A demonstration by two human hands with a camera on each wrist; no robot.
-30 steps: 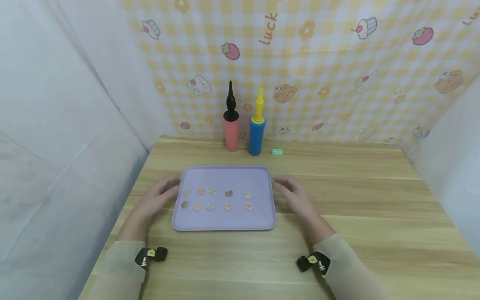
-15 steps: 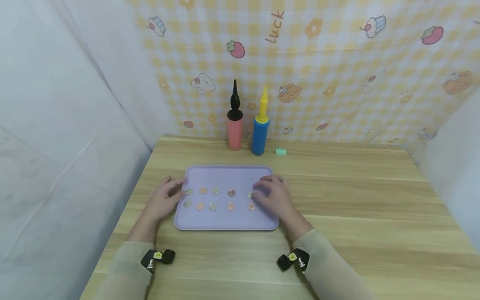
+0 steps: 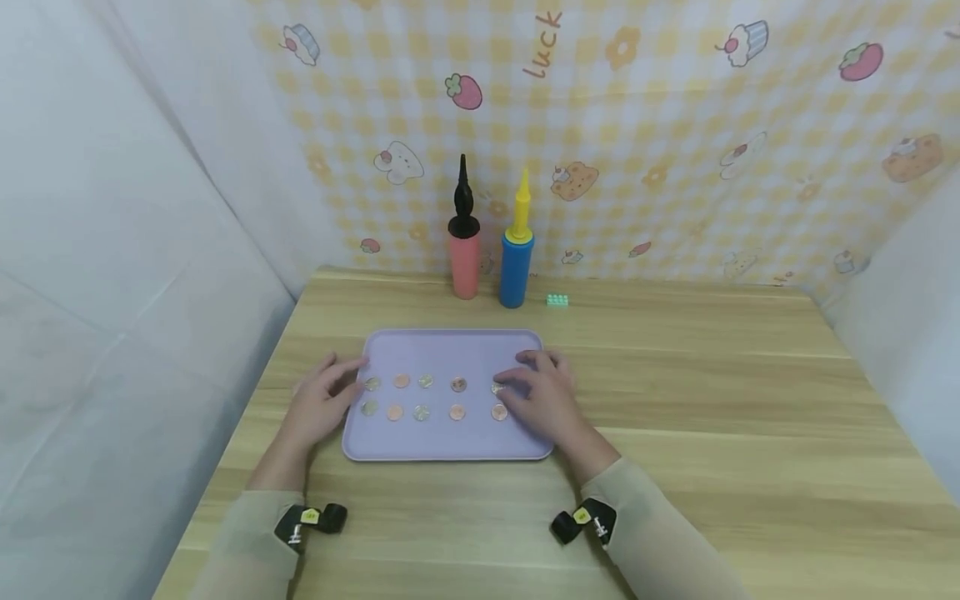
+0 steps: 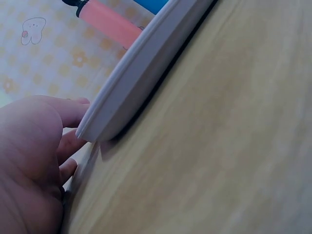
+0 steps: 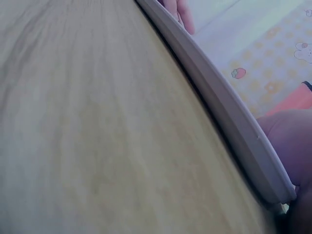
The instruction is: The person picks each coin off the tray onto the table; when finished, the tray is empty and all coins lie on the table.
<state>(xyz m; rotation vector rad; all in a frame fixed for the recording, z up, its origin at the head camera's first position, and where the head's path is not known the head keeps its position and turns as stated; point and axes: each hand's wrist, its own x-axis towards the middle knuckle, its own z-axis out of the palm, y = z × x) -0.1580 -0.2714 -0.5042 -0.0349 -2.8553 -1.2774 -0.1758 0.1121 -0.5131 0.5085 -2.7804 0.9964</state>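
Observation:
A lilac tray (image 3: 450, 442) lies on the wooden table, bearing several coins in two rows, some silver-coloured, some copper-coloured. My left hand (image 3: 318, 407) is at the tray's left rim, fingers loosely bent; in the left wrist view its fingertips come right up to the tray's edge (image 4: 122, 90). Over the right part of the tray is my right hand (image 3: 546, 402), thumb and forefinger slightly apart around a silver-coloured coin (image 3: 497, 387) at the right end of the far row. A copper-coloured coin (image 3: 499, 412) lies just nearer. In the right wrist view the tray's side hides the coins.
Behind the tray stand two hand pumps, a pink and black one (image 3: 465, 262) and a blue and yellow one (image 3: 514, 271). A small mint-green toy brick (image 3: 557, 300) sits to their right. A checked curtain (image 3: 660, 125) hangs along the table's back edge.
My right hand has come left from beside the tray to the silver-coloured coin at the right. My left hand has moved slightly in to the left rim. The coins keep their places.

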